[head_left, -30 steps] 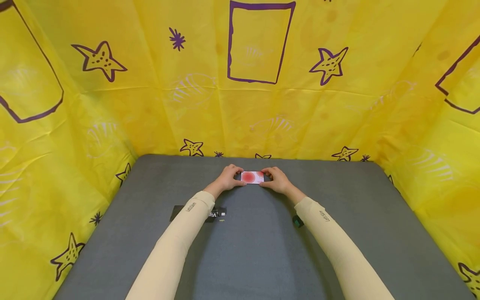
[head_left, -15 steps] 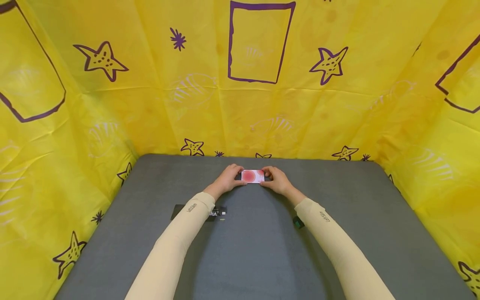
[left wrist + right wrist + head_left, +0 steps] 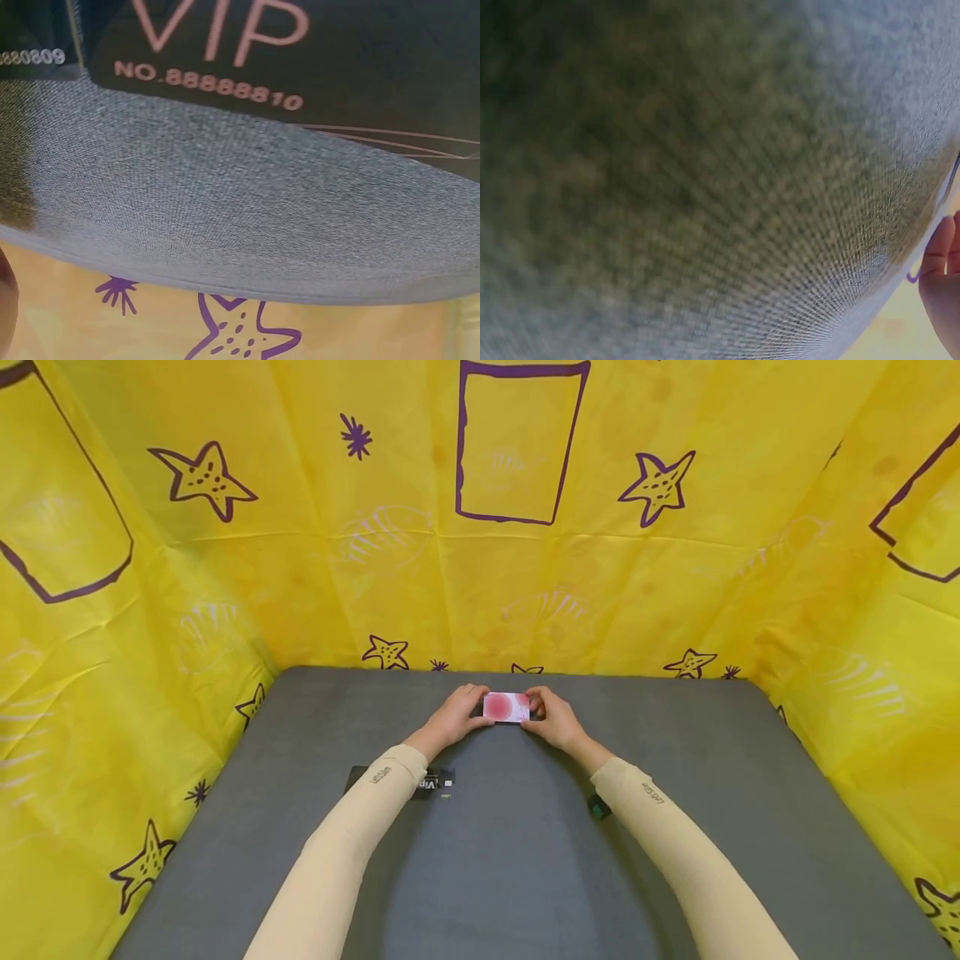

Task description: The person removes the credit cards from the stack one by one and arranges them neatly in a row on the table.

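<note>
At the far middle of the table in the head view, a small white card (image 3: 506, 707) with pink-red circles is held level between both hands. My left hand (image 3: 457, 714) pinches its left end, thumb at the near edge and fingers at the far edge. On the other end my right hand (image 3: 553, 717) holds it the same way. A thin dark strip shows below the card's near edge. In the right wrist view only part of the right hand (image 3: 939, 277) appears at the right edge, and the card is out of sight.
Black VIP cards (image 3: 429, 783) lie on the grey table (image 3: 495, 860), partly covered by my left forearm; the left wrist view shows a VIP card (image 3: 225, 45) close up. A dark green-black device (image 3: 598, 807) sits under my right wrist. Yellow patterned cloth (image 3: 487, 593) walls the table's back and sides.
The card has shifted slightly up in the head view and its face has tipped more toward me, with a dark strip now showing beneath it. Both hands keep their hold.
</note>
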Action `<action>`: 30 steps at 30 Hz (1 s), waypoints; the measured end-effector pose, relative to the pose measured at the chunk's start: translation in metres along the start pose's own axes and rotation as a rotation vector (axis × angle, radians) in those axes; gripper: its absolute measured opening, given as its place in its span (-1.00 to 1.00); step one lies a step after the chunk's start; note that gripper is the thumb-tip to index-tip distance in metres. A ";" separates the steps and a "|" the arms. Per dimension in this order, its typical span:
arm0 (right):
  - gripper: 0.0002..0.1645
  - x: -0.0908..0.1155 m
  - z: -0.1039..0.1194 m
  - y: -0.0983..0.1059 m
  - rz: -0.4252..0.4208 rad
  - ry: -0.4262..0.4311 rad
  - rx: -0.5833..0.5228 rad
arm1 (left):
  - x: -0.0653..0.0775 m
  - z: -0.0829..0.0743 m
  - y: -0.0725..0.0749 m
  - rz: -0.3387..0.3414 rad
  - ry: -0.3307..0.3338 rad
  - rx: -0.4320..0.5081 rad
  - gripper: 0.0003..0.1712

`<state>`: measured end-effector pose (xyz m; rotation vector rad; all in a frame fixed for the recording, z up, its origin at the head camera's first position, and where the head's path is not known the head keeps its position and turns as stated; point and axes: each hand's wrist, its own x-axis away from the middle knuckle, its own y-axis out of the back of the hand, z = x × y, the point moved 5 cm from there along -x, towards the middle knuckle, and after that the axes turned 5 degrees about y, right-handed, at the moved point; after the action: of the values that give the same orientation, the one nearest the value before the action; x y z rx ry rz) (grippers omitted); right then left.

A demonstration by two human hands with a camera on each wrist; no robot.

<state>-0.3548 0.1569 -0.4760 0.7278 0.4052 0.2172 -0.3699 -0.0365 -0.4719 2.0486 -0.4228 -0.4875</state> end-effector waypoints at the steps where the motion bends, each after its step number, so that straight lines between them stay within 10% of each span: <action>1: -0.33 0.000 0.001 0.000 -0.007 0.004 0.000 | 0.001 0.000 0.001 -0.013 -0.011 0.002 -0.38; 30: -0.32 0.023 0.014 -0.001 -0.032 0.074 -0.008 | 0.027 -0.005 0.010 -0.057 -0.019 0.099 -0.36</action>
<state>-0.3279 0.1552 -0.4732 0.7064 0.4858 0.2163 -0.3453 -0.0503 -0.4652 2.1581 -0.4079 -0.5302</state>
